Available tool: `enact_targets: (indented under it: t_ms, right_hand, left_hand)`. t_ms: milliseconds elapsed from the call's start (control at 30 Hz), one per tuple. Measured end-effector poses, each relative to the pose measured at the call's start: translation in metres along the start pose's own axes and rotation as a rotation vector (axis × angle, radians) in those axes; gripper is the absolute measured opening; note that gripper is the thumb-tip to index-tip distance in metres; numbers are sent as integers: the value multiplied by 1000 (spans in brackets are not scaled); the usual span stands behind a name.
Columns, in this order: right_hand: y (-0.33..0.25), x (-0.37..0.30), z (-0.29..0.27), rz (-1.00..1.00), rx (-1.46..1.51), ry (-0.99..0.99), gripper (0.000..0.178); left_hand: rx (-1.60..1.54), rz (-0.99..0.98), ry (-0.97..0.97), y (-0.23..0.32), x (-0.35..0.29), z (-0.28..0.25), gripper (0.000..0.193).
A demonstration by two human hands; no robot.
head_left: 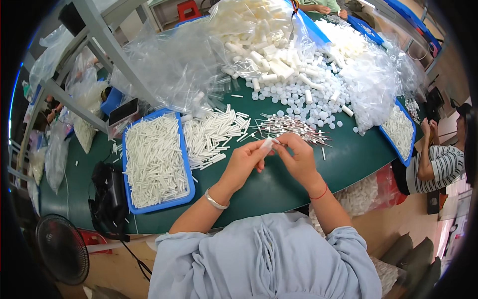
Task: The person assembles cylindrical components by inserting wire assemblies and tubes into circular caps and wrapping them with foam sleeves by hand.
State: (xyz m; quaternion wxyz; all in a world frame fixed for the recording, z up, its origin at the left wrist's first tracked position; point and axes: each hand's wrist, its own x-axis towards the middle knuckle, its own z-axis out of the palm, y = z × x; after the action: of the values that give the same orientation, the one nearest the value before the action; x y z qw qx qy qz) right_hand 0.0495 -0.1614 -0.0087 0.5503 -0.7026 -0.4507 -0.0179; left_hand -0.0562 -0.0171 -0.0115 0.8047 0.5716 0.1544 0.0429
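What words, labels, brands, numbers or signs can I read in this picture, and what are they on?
None: I can make out no readable text anywhere.
White piece being held: no lettering visible.
Blue tray at left: no readable marking on its rim.
Dark-screened device: nothing legible.
Far background items: too small or blurred to tell.

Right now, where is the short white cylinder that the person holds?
In the head view, the white cylinder is slightly right of centre, held in the left hand beside the right hand, nearer the wearer than the heap of thin rods.
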Motion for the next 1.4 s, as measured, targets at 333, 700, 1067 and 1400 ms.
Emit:
enact_targets:
  t_ms: [333, 700, 1067, 1400]
  right_hand:
    - [-1, 6, -15, -263, -335, -295, 16]
    - [-27, 10, -11, -147, -167, -538, 46]
    - [-3, 9, -4, -174, -101, -503, 46]
    - [1, 26, -13, 59, 2, -376, 37]
  left_hand:
    - [302, -35, -46, 5, -17, -22, 31]
    - [232, -161, -109, 6, -19, -24, 28]
    - [95, -167, -117, 7, -15, -29, 55]
    - [259, -126, -144, 22, 4, -30, 41]
